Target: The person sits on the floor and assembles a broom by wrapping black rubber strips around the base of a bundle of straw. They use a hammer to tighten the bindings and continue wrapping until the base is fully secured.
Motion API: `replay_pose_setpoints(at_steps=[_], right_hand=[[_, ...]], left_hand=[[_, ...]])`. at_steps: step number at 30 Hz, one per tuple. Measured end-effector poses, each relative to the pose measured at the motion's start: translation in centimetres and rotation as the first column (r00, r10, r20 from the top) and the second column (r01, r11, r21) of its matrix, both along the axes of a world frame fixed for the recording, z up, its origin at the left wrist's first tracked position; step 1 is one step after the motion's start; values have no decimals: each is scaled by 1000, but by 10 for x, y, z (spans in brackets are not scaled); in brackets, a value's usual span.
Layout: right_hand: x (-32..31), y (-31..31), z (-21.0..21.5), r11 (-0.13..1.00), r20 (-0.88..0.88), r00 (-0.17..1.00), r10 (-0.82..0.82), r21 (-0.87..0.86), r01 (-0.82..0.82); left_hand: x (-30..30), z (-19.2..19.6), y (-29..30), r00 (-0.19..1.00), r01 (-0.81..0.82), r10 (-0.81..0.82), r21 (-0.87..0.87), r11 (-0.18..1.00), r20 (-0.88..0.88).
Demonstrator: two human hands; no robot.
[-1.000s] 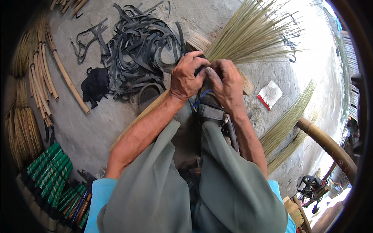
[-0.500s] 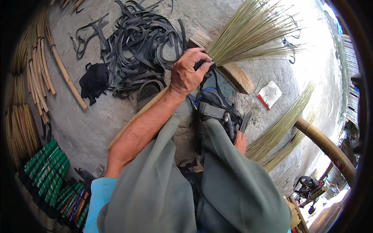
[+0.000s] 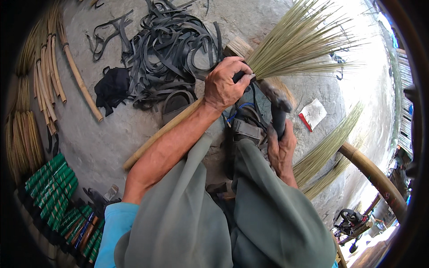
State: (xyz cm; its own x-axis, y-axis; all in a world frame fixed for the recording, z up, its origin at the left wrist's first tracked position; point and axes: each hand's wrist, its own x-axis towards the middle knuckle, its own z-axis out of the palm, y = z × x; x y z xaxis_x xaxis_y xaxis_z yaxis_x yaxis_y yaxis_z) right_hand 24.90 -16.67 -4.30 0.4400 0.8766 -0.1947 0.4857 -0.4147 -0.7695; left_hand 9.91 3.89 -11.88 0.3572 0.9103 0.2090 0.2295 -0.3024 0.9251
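Observation:
My left hand [image 3: 225, 85] is closed around the black-bound neck of a grass broom [image 3: 295, 44]. Its pale bristles fan out to the upper right. The broom's light wooden handle [image 3: 156, 142] runs down beneath my left forearm to the lower left. In my right hand [image 3: 282, 145] is a hammer [image 3: 278, 118] with a dark grip, slightly blurred. The hammer's head is up beside the bound neck, over a wooden block [image 3: 239, 47]; whether it touches the binding I cannot tell. My sandaled foot [image 3: 247, 129] is below, partly hidden by the trouser leg.
A tangle of black rubber strips [image 3: 172, 49] and a black cloth [image 3: 111, 87] lie to the left. Bamboo-handled bundles [image 3: 78, 76] and green-striped handles [image 3: 51, 187] are farther left. Loose grass [image 3: 328, 147], a bamboo pole [image 3: 375, 176] and a white-and-red packet [image 3: 313, 114] are at right.
My right hand has come up from beside my right knee, bringing the hammer to the broom's neck. My left hand keeps its hold; the whole view has shifted slightly.

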Motion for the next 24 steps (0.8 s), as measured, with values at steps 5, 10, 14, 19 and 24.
replay_pose_setpoints(at_steps=[5, 10, 14, 19, 24], right_hand=[[3, 38, 14, 993, 144, 984, 105, -64, -97], [5, 35, 28, 995, 118, 989, 88, 38, -93], [11, 40, 19, 976, 210, 958, 196, -139, -169], [13, 37, 9, 986, 218, 964, 151, -102, -131], [18, 37, 9, 981, 183, 972, 150, -153, -123]], left_hand=[[-2, 3, 0, 1000, 7, -7, -15, 1000, 16], [0, 4, -1, 1000, -6, 6, -31, 999, -6], [-1, 3, 0, 1000, 8, -8, -9, 1000, -1], [-4, 3, 2, 1000, 15, -15, -28, 999, 0], [-6, 4, 2, 995, 53, -48, 68, 996, -83]])
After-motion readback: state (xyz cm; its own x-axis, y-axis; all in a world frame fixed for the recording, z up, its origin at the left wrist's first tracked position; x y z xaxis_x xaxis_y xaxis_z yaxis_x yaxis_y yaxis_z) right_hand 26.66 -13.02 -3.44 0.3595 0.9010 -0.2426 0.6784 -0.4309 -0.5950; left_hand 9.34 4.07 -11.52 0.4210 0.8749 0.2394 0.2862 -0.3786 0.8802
